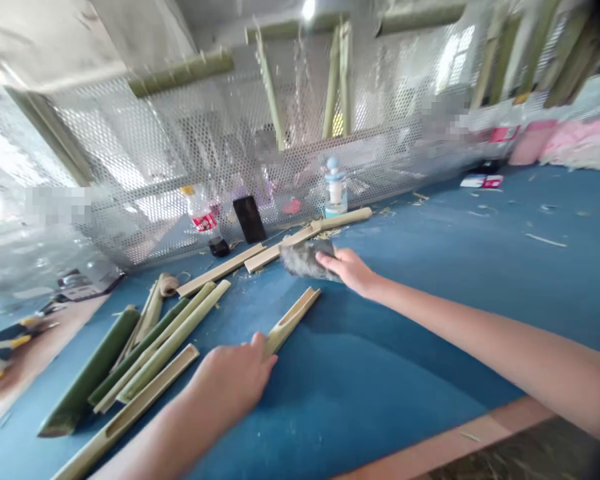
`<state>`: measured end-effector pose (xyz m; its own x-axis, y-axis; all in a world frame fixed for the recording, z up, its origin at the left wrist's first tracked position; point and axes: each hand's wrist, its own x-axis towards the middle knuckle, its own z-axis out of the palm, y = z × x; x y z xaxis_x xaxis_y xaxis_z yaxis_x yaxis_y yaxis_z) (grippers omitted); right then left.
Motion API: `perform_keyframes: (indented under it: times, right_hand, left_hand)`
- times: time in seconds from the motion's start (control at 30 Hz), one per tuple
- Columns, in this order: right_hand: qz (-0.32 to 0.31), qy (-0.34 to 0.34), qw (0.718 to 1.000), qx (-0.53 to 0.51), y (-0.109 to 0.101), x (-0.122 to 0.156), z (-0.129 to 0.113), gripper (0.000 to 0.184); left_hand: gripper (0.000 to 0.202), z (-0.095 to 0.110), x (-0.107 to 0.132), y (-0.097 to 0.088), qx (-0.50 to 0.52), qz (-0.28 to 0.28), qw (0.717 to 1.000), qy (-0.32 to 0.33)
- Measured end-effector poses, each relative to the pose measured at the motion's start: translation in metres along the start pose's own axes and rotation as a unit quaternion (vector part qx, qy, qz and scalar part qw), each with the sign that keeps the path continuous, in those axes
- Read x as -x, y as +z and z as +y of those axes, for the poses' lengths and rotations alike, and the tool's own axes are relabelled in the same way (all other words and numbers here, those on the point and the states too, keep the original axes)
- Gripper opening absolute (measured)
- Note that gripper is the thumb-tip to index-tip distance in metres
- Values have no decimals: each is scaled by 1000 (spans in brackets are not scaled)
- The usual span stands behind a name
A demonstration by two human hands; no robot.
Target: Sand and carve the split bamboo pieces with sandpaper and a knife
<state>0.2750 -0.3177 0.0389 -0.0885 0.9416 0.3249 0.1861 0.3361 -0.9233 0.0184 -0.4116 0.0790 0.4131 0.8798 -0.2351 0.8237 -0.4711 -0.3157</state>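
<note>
My left hand (235, 373) is wrapped round a short split piece of bamboo (296, 313), its hollow side facing up and its far end pointing away to the right. In my right hand (353, 270) is a flat, mottled grey piece (305, 259), blurred, so I cannot tell whether it is cloth or a blade. It hovers beyond the bamboo's far end, apart from it. Behind the grey piece lies a pale split bamboo strip with a node (313, 230). Another hollowed bamboo length (145, 393) lies beside my left forearm.
Several bamboo pieces (165, 353) and a twine roll (169, 285) lie at left on the blue tabletop (430, 320). A cola bottle (204, 220), black phone (249, 219) and blue-capped bottle (335, 193) stand along the perforated metal screen (180, 147). Pink cloth (585, 140) lies far right.
</note>
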Motion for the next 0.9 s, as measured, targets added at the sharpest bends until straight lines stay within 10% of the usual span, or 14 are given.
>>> perform_keyframes:
  times: [0.2,0.43,0.7,0.9]
  right_hand:
    - [242,-5,947,-211,-81,-44,-7,34]
    - [399,16,865,-303,-176,-8,-6,20]
    - [463,101,823,-314,-211,27,27,31]
    - [447,85,840,-296,-207,25,27,31]
  left_hand:
    - [36,-61,8,-54,-68,169,981,-65]
    - [44,-29,17,-48,-252,324,907,93]
    - [42,-4,33,-18,-133,323,934,74]
    - [38,-40,2,0,22,292,956,-24]
